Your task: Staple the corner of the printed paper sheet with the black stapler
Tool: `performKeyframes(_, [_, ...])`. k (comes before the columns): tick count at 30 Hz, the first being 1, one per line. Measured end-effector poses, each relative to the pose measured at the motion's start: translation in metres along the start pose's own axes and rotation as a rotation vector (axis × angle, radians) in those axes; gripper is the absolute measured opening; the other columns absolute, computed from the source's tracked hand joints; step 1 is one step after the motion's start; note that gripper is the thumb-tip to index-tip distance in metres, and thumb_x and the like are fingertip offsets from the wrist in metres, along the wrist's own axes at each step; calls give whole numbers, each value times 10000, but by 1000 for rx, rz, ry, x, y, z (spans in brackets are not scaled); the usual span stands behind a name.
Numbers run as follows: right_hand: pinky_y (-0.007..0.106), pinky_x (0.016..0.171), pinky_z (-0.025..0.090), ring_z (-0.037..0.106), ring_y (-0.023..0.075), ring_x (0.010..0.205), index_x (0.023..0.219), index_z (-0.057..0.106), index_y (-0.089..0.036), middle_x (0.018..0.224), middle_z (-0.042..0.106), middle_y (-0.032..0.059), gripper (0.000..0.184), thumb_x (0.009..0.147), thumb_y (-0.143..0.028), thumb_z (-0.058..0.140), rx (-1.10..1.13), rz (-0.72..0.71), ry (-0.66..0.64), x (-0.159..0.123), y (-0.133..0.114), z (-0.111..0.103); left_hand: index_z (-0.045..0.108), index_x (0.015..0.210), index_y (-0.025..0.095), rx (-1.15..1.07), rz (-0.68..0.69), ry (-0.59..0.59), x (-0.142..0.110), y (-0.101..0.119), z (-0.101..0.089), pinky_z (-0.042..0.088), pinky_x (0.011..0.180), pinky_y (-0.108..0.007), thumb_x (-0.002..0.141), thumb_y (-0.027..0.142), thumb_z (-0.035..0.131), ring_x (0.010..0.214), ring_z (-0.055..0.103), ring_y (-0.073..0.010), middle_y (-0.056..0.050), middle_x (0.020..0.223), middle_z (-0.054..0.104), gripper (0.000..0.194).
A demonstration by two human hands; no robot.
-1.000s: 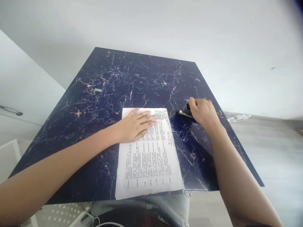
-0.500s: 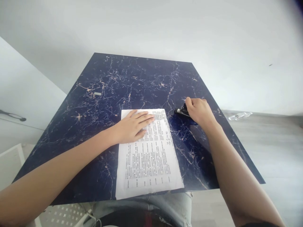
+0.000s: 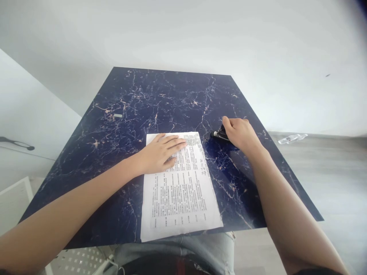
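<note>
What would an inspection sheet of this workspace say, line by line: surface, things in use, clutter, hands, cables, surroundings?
Surface: dark blue, white-veined, marble-patterned tabletop, glossy.
Things in use: white rectangular printed paper, lying at the near edge; elongated black stapler to its right, apart from it.
Clutter: small pale grey bar towards the tabletop's left side.
Hands: left hand flat on the paper; right hand closed around the stapler.
Cables: thin white cord, partly visible below the near edge.
Surroundings: whitish wall; pale grey floor; clear crumpled plastic piece right of the tabletop.

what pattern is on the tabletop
The dark blue, glossy tabletop has pale marble-like veining, best seen in head view.
</note>
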State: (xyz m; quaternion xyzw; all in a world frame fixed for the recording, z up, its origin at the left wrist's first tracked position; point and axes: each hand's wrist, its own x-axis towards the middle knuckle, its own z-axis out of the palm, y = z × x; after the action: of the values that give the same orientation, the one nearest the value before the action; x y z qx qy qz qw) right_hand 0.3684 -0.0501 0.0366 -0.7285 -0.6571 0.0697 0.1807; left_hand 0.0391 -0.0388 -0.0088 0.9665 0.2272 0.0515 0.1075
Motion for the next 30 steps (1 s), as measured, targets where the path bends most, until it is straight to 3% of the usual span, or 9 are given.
performKeyframes(2, [345, 648, 342, 494, 206, 623, 679, 454, -244, 623, 546, 32, 520, 1057, -592, 374, 19, -40, -41, 0, 4, -7, 246, 1681, 318, -2, 2, -1, -1, 0, 0, 112, 1300, -541, 1083, 370, 388, 1578, 297, -286, -27, 1721, 341, 617])
performKeyframes(5, [341, 667, 405, 610, 235, 749, 940, 599, -243, 875, 702, 55, 406, 929, -648, 612, 17, -141, -198, 1, 20, -18, 274, 1672, 302, 1, 12, 16, -2, 0, -1, 139, 1299, -551, 1084, 363, 402, 1574, 303, -283, -41, 1715, 352, 604])
performKeyframes(8, [359, 691, 458, 670, 270, 836, 1133, 628, -235, 1039, 740, 85, 453, 824, -544, 748, -15, -204, -358, 3, 38, -22, 491, 1557, 258, 27, 16, 85, -6, -1, -4, 231, 1270, -563, 1073, 372, 456, 1524, 380, -309, -91, 1648, 452, 498])
performKeyframes(11, [398, 763, 494, 693, 309, 945, 1215, 654, -224, 1140, 745, 110, 433, 838, -427, 711, -22, -232, -337, 5, 46, -19, 666, 1376, 245, 49, 3, 118, -10, -2, -9, 338, 1211, -547, 1083, 411, 462, 1424, 496, -316, -111, 1520, 581, 394])
performKeyframes(13, [422, 809, 503, 693, 322, 982, 1210, 679, -223, 1151, 747, 111, 409, 842, -401, 697, -5, -256, -296, 7, 45, -16, 625, 1439, 265, 47, -20, 89, -13, -3, -10, 330, 1221, -551, 1082, 511, 462, 1436, 492, -320, -102, 1546, 566, 464])
performKeyframes(17, [469, 917, 523, 688, 332, 1076, 1311, 669, -260, 1247, 735, 95, 539, 828, -486, 747, 153, -225, -339, 7, 47, -26, 379, 1637, 289, 63, -56, 10, -17, -8, -7, 147, 1297, -606, 1023, 697, 466, 1574, 312, -346, -103, 1705, 361, 742])
performKeyframes(22, [511, 1077, 494, 629, 337, 1276, 1373, 698, -348, 1437, 669, 51, 523, 921, -607, 652, 412, -74, -473, 6, 81, -49, 427, 1617, 297, 50, -125, 61, -15, -16, -4, 172, 1295, -610, 1065, 641, 423, 1588, 293, -331, -92, 1711, 350, 651])
performKeyframes(26, [514, 1130, 470, 645, 325, 1266, 1294, 763, -343, 1373, 717, 36, 527, 839, -608, 752, 623, -84, -596, 5, 105, -50, 401, 1629, 358, -32, -82, 17, -16, -21, -10, 161, 1309, -590, 1096, 569, 411, 1600, 276, -290, -38, 1716, 346, 573])
performKeyframes(30, [506, 1158, 452, 630, 329, 1298, 1281, 776, -327, 1398, 703, 46, 583, 770, -604, 814, 757, -55, -640, 5, 109, -44, 350, 1644, 394, -82, -68, -19, -18, -24, -15, 125, 1320, -576, 1107, 533, 413, 1617, 229, -260, -11, 1725, 318, 558])
